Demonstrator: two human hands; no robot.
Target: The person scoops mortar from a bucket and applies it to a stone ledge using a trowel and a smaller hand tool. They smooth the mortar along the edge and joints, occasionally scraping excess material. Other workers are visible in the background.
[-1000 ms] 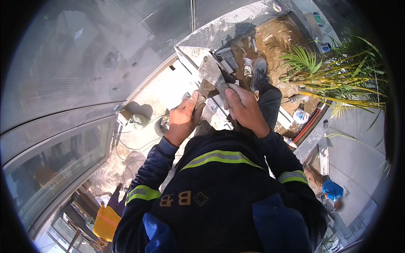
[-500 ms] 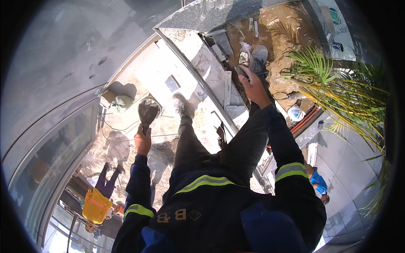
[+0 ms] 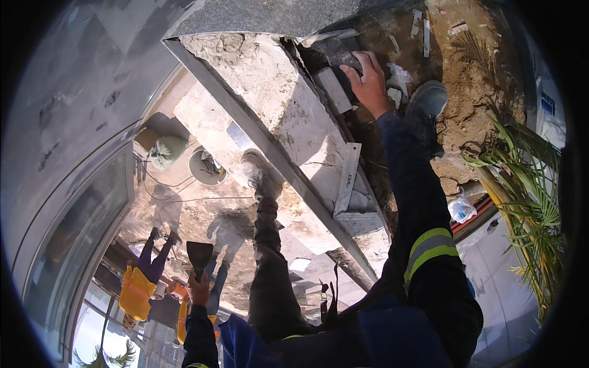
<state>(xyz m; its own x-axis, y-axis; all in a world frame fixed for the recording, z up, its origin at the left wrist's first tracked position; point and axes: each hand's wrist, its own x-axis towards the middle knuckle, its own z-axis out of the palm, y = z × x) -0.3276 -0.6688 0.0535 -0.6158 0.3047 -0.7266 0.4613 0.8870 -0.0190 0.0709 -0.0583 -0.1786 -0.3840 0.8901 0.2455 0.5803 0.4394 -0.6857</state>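
Observation:
My right hand (image 3: pixel 370 86) reaches far forward and rests on a grey stone block (image 3: pixel 334 89) at the inner edge of a rough concrete wall top (image 3: pixel 276 104), fingers curled over a dark slab piece (image 3: pixel 340 54) above it. My left hand (image 3: pixel 198 288) hangs low at my left side, shut on the handle of a dark flat-bladed trowel (image 3: pixel 199 253). Dark sleeves with yellow reflective bands cover both arms. My left boot (image 3: pixel 261 178) stands on the wall top and my right boot (image 3: pixel 427 113) on brown soil (image 3: pixel 472 92).
A metal angle strip (image 3: pixel 270 159) runs along the wall's outer edge. Far below lie a sack (image 3: pixel 167 151) and a round bucket (image 3: pixel 207 165), and people in yellow vests (image 3: pixel 136 288) stand there. Palm fronds (image 3: pixel 527 196) fill the right side. A curved glass facade (image 3: pixel 67 202) is at the left.
My left hand has dropped lower with the trowel. My right hand has stretched further forward onto the stone block. The view has tilted, showing more of the ground below.

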